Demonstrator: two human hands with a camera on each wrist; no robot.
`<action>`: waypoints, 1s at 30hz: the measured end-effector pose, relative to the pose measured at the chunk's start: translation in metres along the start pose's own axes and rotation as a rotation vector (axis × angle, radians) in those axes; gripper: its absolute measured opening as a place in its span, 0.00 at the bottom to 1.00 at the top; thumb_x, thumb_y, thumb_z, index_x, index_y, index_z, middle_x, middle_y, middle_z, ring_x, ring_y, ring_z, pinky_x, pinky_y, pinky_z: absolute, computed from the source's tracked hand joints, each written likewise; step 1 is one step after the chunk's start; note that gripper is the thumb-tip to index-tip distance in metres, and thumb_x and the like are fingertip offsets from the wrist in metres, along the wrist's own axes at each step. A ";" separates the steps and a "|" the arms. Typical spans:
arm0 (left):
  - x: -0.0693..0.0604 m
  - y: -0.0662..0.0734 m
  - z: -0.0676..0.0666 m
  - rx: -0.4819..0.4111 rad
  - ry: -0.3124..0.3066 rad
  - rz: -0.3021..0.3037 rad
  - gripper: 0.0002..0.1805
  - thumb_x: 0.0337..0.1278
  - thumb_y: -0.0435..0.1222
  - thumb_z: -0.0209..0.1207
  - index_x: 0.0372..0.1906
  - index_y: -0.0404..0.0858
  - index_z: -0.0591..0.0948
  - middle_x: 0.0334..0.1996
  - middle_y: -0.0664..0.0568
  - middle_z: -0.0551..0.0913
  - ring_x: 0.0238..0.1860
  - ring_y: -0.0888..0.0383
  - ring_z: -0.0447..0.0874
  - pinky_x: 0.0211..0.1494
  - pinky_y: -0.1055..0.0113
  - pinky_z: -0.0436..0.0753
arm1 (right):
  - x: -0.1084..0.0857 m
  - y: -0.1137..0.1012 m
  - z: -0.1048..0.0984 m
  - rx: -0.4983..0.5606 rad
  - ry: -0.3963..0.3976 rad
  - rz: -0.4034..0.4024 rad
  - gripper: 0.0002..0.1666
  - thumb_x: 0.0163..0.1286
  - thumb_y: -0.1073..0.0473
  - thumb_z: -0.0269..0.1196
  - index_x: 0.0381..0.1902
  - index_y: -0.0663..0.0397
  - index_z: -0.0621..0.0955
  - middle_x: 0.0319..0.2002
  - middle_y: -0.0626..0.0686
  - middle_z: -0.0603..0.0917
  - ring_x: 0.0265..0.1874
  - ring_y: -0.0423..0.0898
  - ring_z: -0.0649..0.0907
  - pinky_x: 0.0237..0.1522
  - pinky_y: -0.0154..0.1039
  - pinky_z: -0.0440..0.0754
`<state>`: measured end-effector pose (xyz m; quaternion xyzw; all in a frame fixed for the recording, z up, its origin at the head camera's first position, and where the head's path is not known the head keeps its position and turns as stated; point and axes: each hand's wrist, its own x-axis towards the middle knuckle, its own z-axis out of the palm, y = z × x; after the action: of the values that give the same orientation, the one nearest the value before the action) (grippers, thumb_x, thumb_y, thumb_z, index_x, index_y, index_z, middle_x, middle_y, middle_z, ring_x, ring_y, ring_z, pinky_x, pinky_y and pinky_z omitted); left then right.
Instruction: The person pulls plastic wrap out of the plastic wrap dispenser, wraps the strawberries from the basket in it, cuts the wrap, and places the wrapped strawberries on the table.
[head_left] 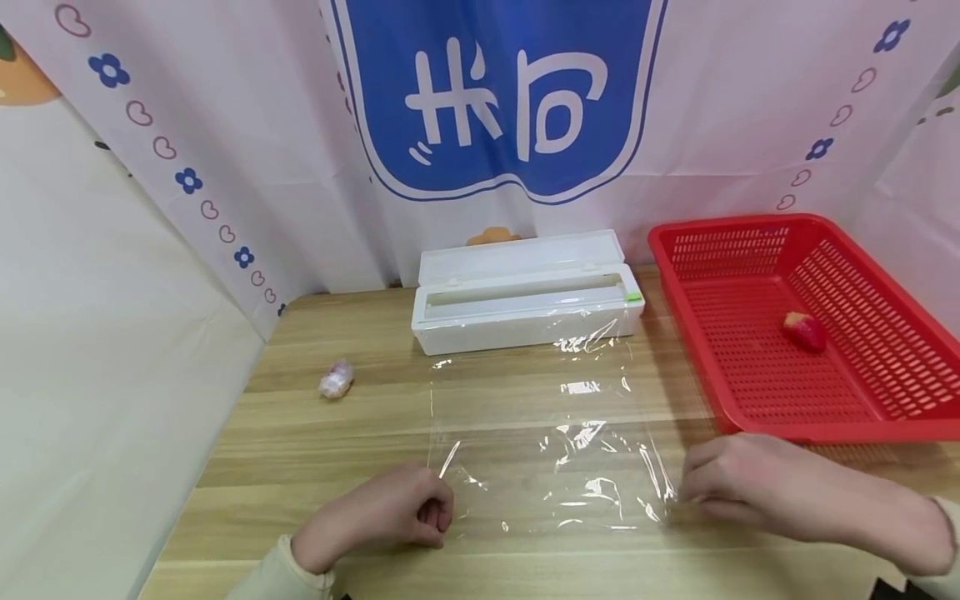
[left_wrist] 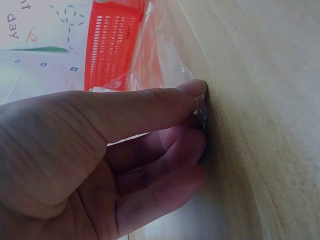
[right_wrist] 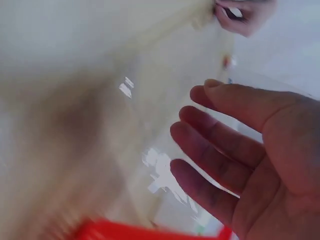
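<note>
Clear film (head_left: 517,471), near corner pinched in left fingers (left_wrist: 162,194) — right fingers (right_wrist: 215,156) loosely curved, just beside its opposite edge

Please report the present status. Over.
Left hand pinches clear rectangular plastic film; right hand near its edge, grip unclear. Film spread over wood-grain tabletop. Red rectangular plastic basket beside right hand.

Film (head_left: 517,487) runs from the box (head_left: 525,332) at the rear of the worktop (head_left: 292,450) toward the near side, the left hand (head_left: 416,507) at its near left corner, the right hand (head_left: 731,479) beside its near right corner. Basket (head_left: 862,432) stands right of box and film, behind the right hand, with one small piece (head_left: 806,332) inside; a lump (head_left: 337,380) lies left of the film, forward of the box. Hanging cloth (head_left: 495,108) backs the worktop.
</note>
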<state>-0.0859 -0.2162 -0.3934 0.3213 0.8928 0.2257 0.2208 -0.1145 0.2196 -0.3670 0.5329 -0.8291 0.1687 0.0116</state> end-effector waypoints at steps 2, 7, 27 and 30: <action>0.000 0.000 0.000 0.005 0.000 0.003 0.13 0.38 0.31 0.74 0.20 0.45 0.79 0.15 0.67 0.74 0.18 0.78 0.68 0.23 0.83 0.72 | 0.001 0.001 -0.015 -0.009 0.001 0.030 0.13 0.59 0.55 0.72 0.41 0.30 0.86 0.37 0.30 0.83 0.35 0.26 0.81 0.34 0.24 0.82; -0.001 -0.001 0.001 0.006 -0.002 0.001 0.13 0.37 0.31 0.74 0.19 0.46 0.79 0.15 0.67 0.73 0.18 0.78 0.67 0.23 0.83 0.72 | 0.003 0.009 -0.053 -0.015 0.057 0.058 0.16 0.58 0.52 0.73 0.44 0.27 0.84 0.40 0.30 0.85 0.37 0.28 0.84 0.39 0.19 0.81; -0.003 -0.003 0.002 -0.006 -0.001 0.012 0.13 0.36 0.30 0.74 0.19 0.45 0.79 0.14 0.67 0.73 0.18 0.79 0.66 0.22 0.84 0.71 | 0.002 0.147 -0.132 -0.175 -0.136 0.803 0.24 0.50 0.55 0.77 0.45 0.57 0.86 0.37 0.53 0.88 0.32 0.44 0.83 0.36 0.52 0.88; -0.003 -0.003 0.003 -0.011 -0.004 0.008 0.13 0.36 0.30 0.74 0.19 0.45 0.79 0.14 0.67 0.72 0.18 0.79 0.66 0.22 0.83 0.71 | -0.002 0.162 -0.127 -0.159 -0.159 0.850 0.29 0.48 0.52 0.78 0.47 0.61 0.85 0.37 0.56 0.88 0.33 0.47 0.83 0.36 0.54 0.87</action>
<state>-0.0836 -0.2200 -0.3963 0.3242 0.8898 0.2306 0.2235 -0.2780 0.3197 -0.2909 0.1530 -0.9834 0.0525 -0.0818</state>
